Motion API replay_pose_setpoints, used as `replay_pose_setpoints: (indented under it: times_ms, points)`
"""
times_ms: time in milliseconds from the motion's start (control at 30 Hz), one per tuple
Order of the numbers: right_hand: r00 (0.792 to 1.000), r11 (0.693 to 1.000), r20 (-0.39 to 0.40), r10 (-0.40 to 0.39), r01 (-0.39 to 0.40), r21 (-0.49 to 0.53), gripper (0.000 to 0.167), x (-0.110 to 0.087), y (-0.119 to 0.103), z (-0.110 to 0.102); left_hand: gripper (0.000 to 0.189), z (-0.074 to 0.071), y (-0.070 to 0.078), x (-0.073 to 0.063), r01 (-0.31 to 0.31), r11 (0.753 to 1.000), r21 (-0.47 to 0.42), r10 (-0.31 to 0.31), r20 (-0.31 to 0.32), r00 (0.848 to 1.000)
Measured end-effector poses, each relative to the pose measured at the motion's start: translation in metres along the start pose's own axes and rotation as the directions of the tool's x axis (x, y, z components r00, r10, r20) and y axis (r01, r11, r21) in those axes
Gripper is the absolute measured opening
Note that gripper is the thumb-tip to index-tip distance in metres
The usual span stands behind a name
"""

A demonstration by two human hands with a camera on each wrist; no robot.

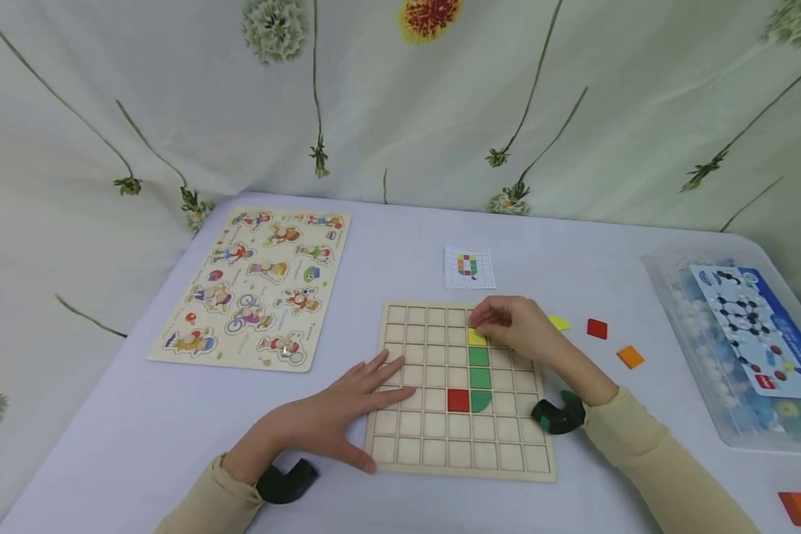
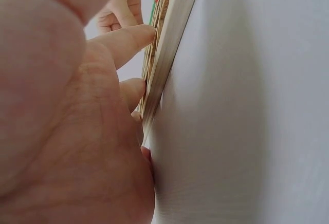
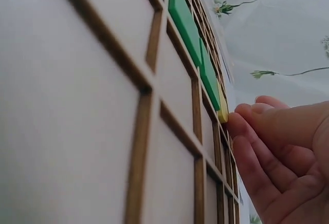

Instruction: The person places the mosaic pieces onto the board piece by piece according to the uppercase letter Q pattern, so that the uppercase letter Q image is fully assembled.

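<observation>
A wooden grid board [image 1: 463,471] lies on the table. My left hand [image 1: 334,415] rests on its left edge with fingers spread; in the left wrist view, fingertips touch the board's rim [image 2: 172,34]. At the upper middle of the grid, my right hand [image 1: 523,326] pinches at a yellow tile [image 1: 477,338], its fingertips partly covering it. Below that tile sit two green square tiles [image 1: 480,368] and a green rounded tile [image 1: 480,401] in one column. Left of the rounded one is a red square tile [image 1: 458,400].
Right of the board lie a yellow piece [image 1: 559,322], a red tile [image 1: 597,328] and an orange tile [image 1: 630,357]. A pattern card [image 1: 469,268] lies behind the board. A figure puzzle board [image 1: 250,289] is at left, a clear plastic box [image 1: 710,400] at right.
</observation>
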State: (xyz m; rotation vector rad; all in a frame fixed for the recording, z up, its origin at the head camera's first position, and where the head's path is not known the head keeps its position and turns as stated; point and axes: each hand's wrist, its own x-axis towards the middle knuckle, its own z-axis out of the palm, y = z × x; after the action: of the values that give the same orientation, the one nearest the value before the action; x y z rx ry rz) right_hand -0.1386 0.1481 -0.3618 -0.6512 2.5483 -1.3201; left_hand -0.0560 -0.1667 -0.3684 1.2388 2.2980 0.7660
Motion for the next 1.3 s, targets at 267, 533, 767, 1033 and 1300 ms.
replay_pose_setpoints:
  times_ms: [267,533,767,1033,1300]
  points:
    - [0.998,0.986,-0.036,0.052,-0.045,0.163,0.016,-0.021,0.001,-0.026,0.100,0.002,0.001,-0.003,-0.006,1.000,-0.018,0.005,-0.012,1.000]
    - [0.919,0.966,-0.306,0.248,-0.210,0.150,0.033,-0.063,0.032,-0.070,0.100,0.001,-0.001,-0.003,-0.011,1.000,0.007,0.011,-0.011,1.000]
    - [0.872,0.923,-0.308,0.380,-0.378,0.066,0.042,-0.087,0.066,-0.082,0.098,0.001,0.000,-0.005,-0.009,1.000,0.003,0.009,-0.008,1.000]
    - [0.900,0.930,-0.288,0.327,-0.361,-0.074,0.038,-0.097,0.075,-0.082,0.098,0.004,0.000,-0.002,-0.021,1.000,-0.009,0.021,-0.006,1.000]
    - [0.896,0.913,-0.335,0.292,-0.365,-0.180,0.030,-0.091,0.074,-0.080,0.099,0.002,-0.001,0.000,-0.015,1.000,0.017,0.015,-0.009,1.000]
